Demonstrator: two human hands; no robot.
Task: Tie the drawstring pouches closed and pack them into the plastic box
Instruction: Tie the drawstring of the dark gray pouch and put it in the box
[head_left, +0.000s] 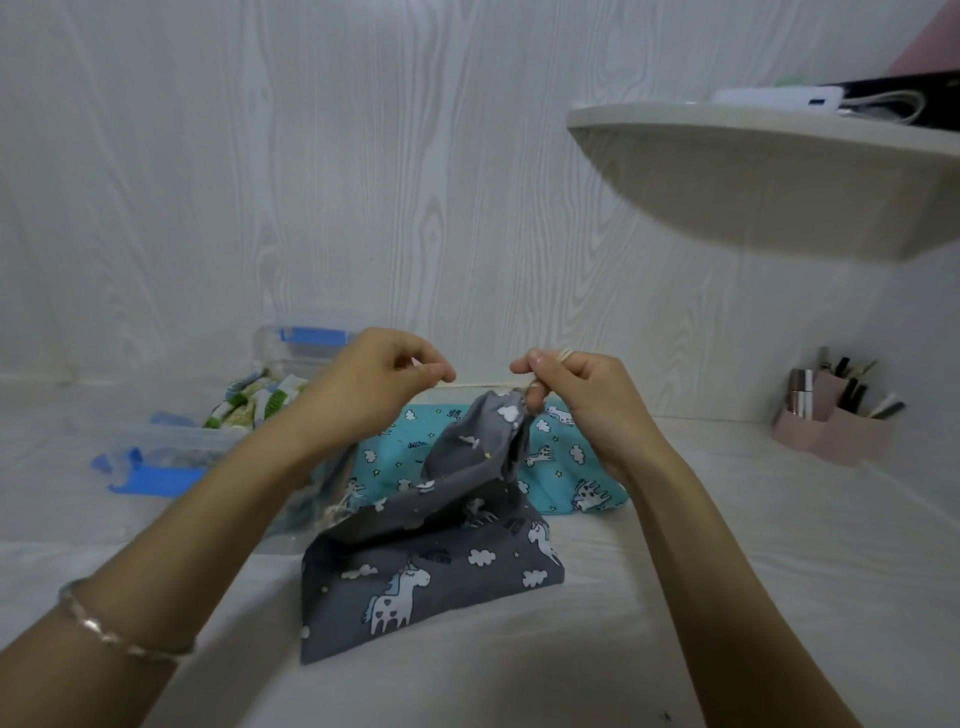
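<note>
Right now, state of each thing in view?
grey pouch: mouth gathered, top lifted by its cord
drawstring: taut between both hands
left hand: pinches drawstring
right hand: pinches drawstring
teal pouch: lying flat behind, outside box
plastic box: open
lid: off, left of box

The white wood-grain desktop (727, 597) gives open room in front and to the right of the grey unicorn-print fabric pouch (441, 566), with a turquoise giraffe-print pouch (571, 457) flat just behind it. A clear plastic box with blue clips (270, 338) and its blue-clipped lid (156, 475) crowd the left. A rounded white shelf (779, 182) overhangs the right rear, and a pink desk organiser (841, 436) stands at the far right. A pale drawstring (483, 385), pinched taut between the left hand (379, 374) and right hand (576, 395), bars the pouch's top.
</note>
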